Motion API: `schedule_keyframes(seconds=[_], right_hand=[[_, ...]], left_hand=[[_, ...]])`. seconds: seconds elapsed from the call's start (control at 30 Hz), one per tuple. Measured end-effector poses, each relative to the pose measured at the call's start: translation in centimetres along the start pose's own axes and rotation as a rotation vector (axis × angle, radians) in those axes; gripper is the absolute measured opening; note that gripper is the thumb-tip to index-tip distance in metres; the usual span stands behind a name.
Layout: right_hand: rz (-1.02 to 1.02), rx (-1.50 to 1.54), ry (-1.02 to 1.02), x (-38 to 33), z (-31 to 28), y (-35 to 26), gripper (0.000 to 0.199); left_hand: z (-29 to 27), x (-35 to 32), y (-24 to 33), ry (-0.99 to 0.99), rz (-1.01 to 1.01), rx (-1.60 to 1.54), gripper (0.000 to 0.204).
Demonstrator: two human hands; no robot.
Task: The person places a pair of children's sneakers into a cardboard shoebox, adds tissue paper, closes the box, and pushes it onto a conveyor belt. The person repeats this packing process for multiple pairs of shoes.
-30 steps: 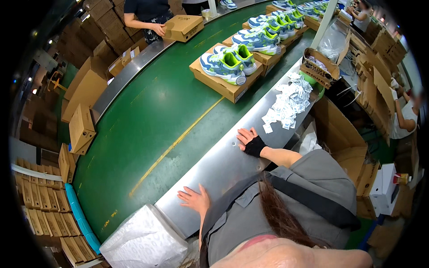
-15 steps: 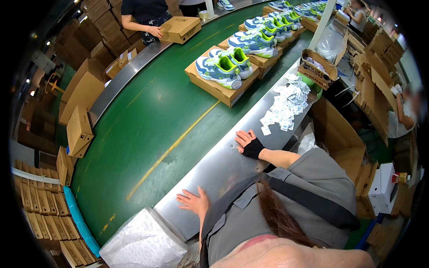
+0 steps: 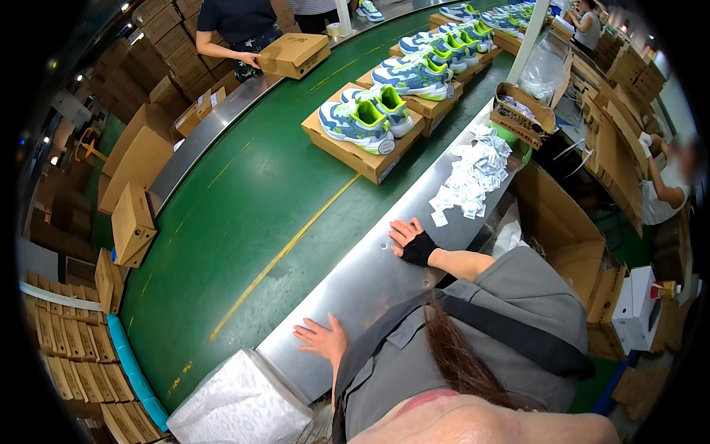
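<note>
My left hand (image 3: 321, 339) lies flat and open on the steel rail (image 3: 370, 274) at the near edge of the green conveyor belt (image 3: 244, 214). My right hand (image 3: 409, 238), wearing a black wrist wrap, rests open on the same rail further along. Neither hand holds anything. On the belt beyond my right hand comes a flat brown shoebox (image 3: 355, 152) carrying a pair of blue, white and lime sneakers (image 3: 366, 118). More boxes with the same sneakers (image 3: 414, 74) follow it in a row up the belt.
Small white packets (image 3: 470, 177) lie scattered on the rail past my right hand, next to an open cardboard tray (image 3: 523, 115). A stack of white tissue paper (image 3: 240, 403) sits at my left. Another person (image 3: 237, 29) handles a closed box (image 3: 294, 53) across the belt. Flat cartons (image 3: 66, 340) line the left.
The boxes with sneakers have travelled along the belt toward me. My right hand has shifted slightly along the rail; my left hand stays flat on it.
</note>
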State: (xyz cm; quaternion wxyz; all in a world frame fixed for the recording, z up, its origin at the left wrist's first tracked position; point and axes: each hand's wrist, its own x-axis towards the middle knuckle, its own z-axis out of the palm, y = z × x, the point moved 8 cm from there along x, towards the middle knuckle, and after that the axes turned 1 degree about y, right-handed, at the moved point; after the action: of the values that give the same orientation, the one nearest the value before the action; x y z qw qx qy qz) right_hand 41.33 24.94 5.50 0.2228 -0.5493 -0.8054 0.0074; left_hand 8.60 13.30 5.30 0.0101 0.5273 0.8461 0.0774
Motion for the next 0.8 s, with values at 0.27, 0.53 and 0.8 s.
schedule_keyframes(seconds=[0.27,0.53,0.8], right_hand=[[0.020,0.063,0.005,0.2,-0.7,0.5,0.035],[-0.016,-0.196,0.425,15.6,-12.8,5.6,0.044],[0.335,-0.260,-0.438,25.9,-11.4,13.4,0.066]], left_hand=[[-1.4,-0.2,1.2,0.003,0.010,-0.038,0.072],[-1.7,-0.5,2.0,0.022,0.025,-0.017,0.072],[-1.5,-0.5,2.6,0.050,0.045,-0.011,0.072]])
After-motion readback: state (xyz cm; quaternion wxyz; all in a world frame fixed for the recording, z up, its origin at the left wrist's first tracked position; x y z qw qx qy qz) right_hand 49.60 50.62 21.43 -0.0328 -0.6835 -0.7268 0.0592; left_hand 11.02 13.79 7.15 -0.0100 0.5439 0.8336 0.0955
